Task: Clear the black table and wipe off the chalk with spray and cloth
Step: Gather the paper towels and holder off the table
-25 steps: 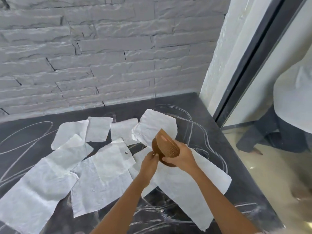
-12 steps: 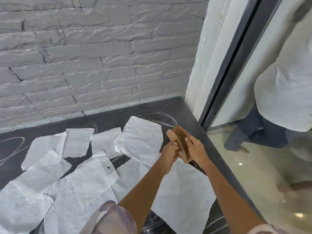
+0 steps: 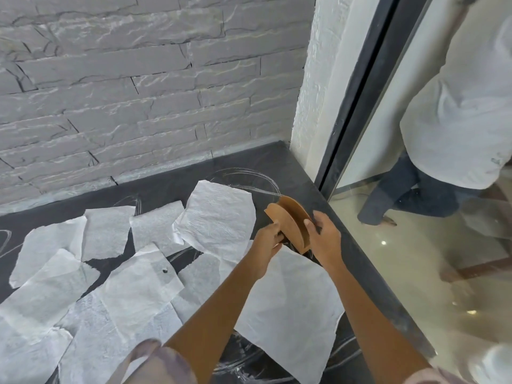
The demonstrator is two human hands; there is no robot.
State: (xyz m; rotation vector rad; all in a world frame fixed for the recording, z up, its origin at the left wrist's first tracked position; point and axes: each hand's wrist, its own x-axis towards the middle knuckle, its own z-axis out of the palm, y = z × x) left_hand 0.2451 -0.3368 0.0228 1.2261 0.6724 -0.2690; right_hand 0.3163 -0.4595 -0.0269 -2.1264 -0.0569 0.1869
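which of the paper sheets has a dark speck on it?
The centre sheet, left of the left hand that holds the wooden napkin holder: a small dark speck near its top right corner. The other sheets are plain white.

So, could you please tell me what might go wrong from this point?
1. Both the left hand and the right hand grip the wooden napkin holder close to the right edge of the black table. If the grip slips, it could fall to the floor.
2. Loose paper sheets overlap beneath the forearms. An arm could drag them off the table or smear the chalk lines.
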